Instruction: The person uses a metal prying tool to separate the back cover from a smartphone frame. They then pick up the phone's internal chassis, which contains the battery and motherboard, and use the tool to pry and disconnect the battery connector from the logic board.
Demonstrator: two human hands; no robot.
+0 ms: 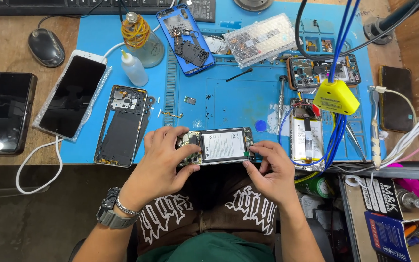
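Over the mat's (248, 104) near edge, my left hand (163, 162) and right hand (272, 170) clamp the opened phone (215, 145): back removed, battery still seated.

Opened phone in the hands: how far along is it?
Done: the black opened phone has its back cover off, exposing the white-labelled battery and circuit board. In hand: left hand grips the board end, right hand pinches the other end. Left: it is still uncovered; a black phone frame lies apart on the blue mat.
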